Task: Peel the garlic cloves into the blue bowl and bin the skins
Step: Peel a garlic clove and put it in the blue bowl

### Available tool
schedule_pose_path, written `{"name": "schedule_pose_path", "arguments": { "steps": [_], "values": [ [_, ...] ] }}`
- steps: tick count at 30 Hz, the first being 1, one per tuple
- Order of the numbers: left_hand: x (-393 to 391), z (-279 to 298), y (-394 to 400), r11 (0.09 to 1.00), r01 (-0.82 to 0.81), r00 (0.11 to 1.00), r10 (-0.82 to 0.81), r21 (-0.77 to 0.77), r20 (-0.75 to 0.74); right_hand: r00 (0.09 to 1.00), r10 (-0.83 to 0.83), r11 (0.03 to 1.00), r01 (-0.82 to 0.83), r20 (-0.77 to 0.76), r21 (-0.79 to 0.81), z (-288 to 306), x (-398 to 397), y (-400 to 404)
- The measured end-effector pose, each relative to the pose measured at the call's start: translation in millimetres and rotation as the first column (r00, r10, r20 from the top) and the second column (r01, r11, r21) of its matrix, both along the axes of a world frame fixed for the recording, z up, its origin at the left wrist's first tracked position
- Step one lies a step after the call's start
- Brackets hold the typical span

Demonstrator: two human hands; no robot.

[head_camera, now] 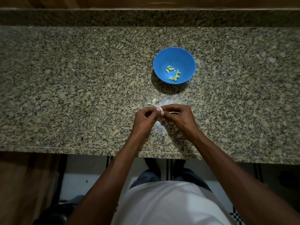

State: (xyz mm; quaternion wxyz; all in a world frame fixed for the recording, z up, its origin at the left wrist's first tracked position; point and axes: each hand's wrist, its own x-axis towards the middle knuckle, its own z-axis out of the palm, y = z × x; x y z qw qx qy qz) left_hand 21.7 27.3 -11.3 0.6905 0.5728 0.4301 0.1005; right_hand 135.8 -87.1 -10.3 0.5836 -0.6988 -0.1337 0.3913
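A blue bowl stands on the granite counter and holds several peeled, pale green-yellow garlic cloves. Below it my two hands meet over the counter. My left hand pinches a small white garlic clove at its fingertips. My right hand pinches the same clove from the other side, and a thin metallic sliver, perhaps a blade, shows under its fingers. A scrap of garlic skin lies on the counter just beyond my hands.
The speckled granite counter runs the width of the view, with a raised ledge at the back and its front edge near my waist. Below the edge are the floor and a dark object at the lower left.
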Motion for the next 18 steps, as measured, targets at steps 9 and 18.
{"name": "schedule_pose_path", "arguments": {
  "steps": [9, 18],
  "values": [
    [1, -7, 4, 0.979, 0.154, 0.988, -0.154, 0.137, -0.012, 0.978, 0.03, 1.0, -0.029, -0.208, 0.007, 5, 11, -2],
    [-5, -6, 1, 0.96, 0.228, 0.974, -0.225, 0.162, -0.039, 0.972, 0.0, 1.0, 0.001, -0.234, 0.003, -2, 6, -1]
  ]
}}
